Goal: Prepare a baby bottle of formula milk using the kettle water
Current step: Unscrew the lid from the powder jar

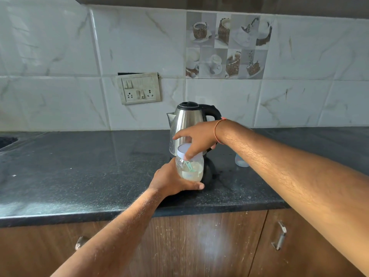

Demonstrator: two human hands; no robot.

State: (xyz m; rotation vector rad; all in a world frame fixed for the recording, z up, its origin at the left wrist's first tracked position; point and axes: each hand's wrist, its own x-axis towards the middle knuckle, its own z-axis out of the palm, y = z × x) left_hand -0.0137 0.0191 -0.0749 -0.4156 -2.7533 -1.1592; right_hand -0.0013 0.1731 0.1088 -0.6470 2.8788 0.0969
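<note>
A clear jar (190, 170) holding pale formula powder and a green scoop stands just in front of the steel kettle (186, 120). My left hand (171, 181) grips the jar low down, with the thumb wrapped across its base. My right hand (197, 136) reaches in from the right over the jar's white lid (183, 149). Its thumb presses the lid's near rim, its other fingers curl behind, and the index finger points left. A clear baby bottle (241, 161) stands to the right of the kettle, partly hidden behind my right forearm.
The black stone counter (89, 166) runs along a tiled wall with a switch and socket plate (138, 87). A sink edge (6, 140) shows at the far left. Wooden cabinet doors with metal handles (279, 235) sit below the counter edge.
</note>
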